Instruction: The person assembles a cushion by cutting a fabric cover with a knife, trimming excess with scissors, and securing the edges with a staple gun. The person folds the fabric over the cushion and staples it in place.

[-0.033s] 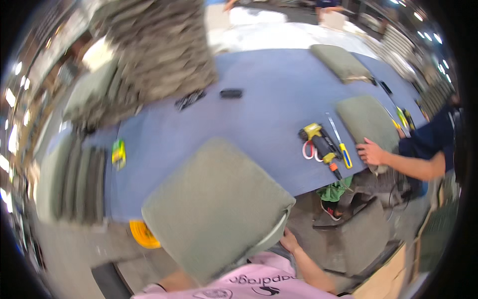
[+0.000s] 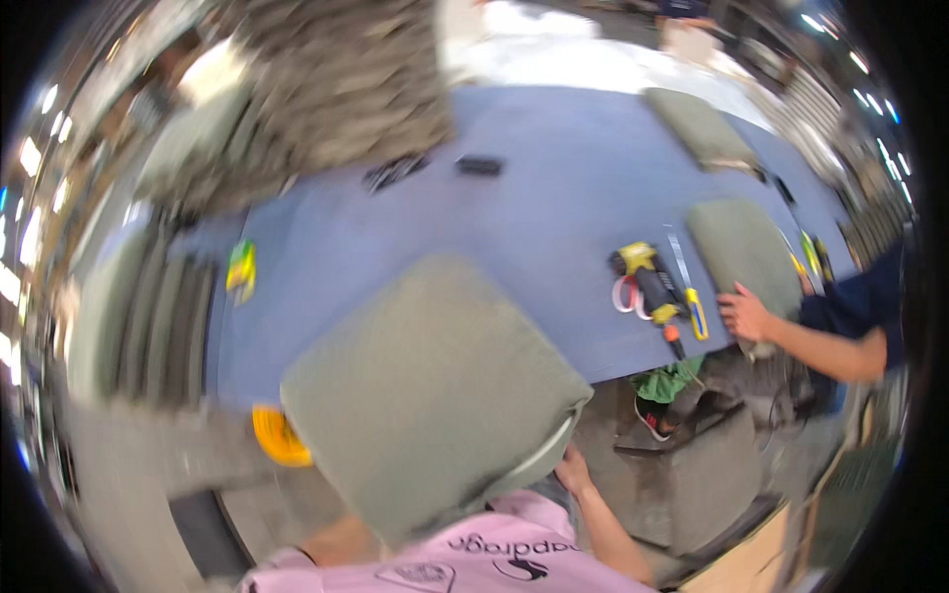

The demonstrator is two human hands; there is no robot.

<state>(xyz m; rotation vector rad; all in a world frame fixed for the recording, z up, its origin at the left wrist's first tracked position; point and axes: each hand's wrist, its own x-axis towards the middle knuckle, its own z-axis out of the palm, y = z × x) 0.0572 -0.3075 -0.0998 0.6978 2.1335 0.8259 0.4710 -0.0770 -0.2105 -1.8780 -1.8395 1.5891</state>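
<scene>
A square grey-green cushion [image 2: 435, 395] is held tilted in front of my body, over the near edge of the blue table. Its right lower edge has an opening with a pale strip inside. My right hand [image 2: 571, 470] grips the cushion at that edge, fingers partly hidden by it. On the left, my forearm [image 2: 338, 540] reaches under the cushion, which covers the hand and fingers. A yellow-and-black power tool [image 2: 649, 282], red-and-white-handled scissors [image 2: 629, 297] and a yellow-and-blue-handled tool with a long metal shaft [image 2: 695, 311] lie on the table to the right.
A tall stack of grey-brown covers [image 2: 346, 89] stands at the back left. Upright cushions [image 2: 148, 316] line the left side. At right, a co-worker's hand [image 2: 746, 314] rests on another cushion [image 2: 743, 247]. A yellow round object [image 2: 280, 435] is below the table's left edge.
My view has shifted slightly, so the table and its tools appear a little higher and farther right. The cushion stays in front of me, with my right hand at its edge.
</scene>
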